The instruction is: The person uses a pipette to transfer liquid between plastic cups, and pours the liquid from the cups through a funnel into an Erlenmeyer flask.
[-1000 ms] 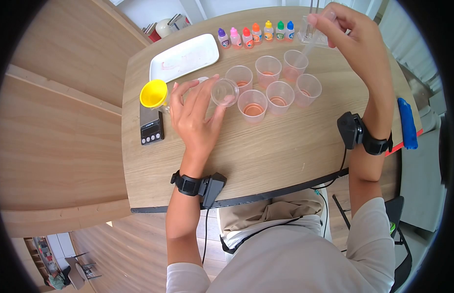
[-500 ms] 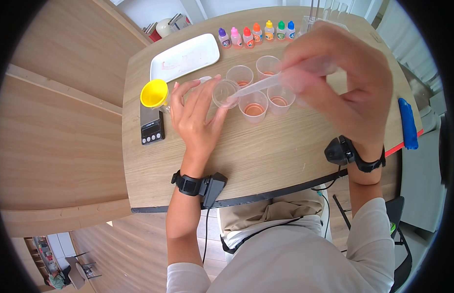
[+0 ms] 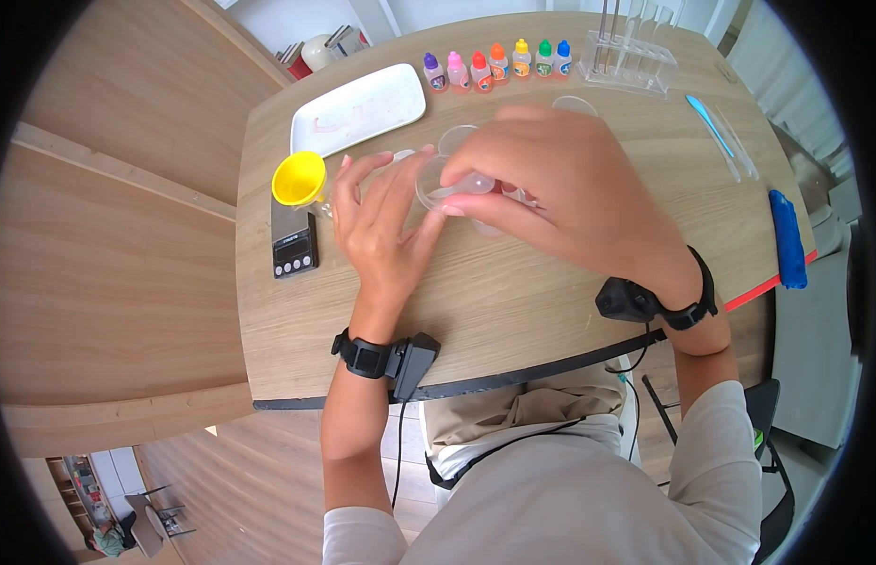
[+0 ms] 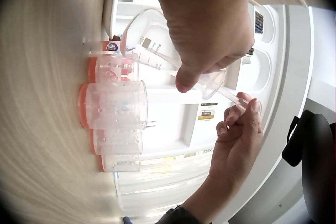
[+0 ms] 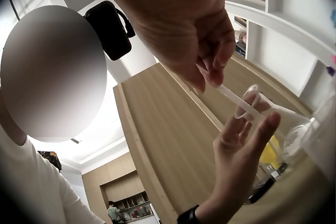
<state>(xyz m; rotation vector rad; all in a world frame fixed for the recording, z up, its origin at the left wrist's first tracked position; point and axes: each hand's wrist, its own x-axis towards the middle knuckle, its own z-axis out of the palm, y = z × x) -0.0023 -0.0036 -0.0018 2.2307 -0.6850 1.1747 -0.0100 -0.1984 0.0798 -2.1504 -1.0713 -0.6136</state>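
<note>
My left hand [image 3: 377,231] grips a clear flask [image 3: 429,188] around its neck, above the table beside the plastic cups. In the left wrist view the flask [image 4: 144,29] shows measuring marks and widens away from its mouth. My right hand [image 3: 589,193] pinches a translucent pipette [image 5: 237,99] between thumb and fingers. The pipette slants through the flask's mouth in the right wrist view. Several cups [image 4: 115,106] with pinkish-red liquid at their bottoms stand close by; in the head view my right hand hides most of them.
Behind are a white tray [image 3: 358,108], several dropper bottles [image 3: 497,66] and a test-tube rack [image 3: 626,71]. A yellow funnel [image 3: 299,179] and a black scale [image 3: 294,250] stand left. Blue and clear sticks [image 3: 716,132] and a blue cloth-like item [image 3: 786,238] lie right.
My right hand has moved left from the back-right cup with the pipette, whose tip is now in the flask's mouth. My left hand has stayed nearly still.
</note>
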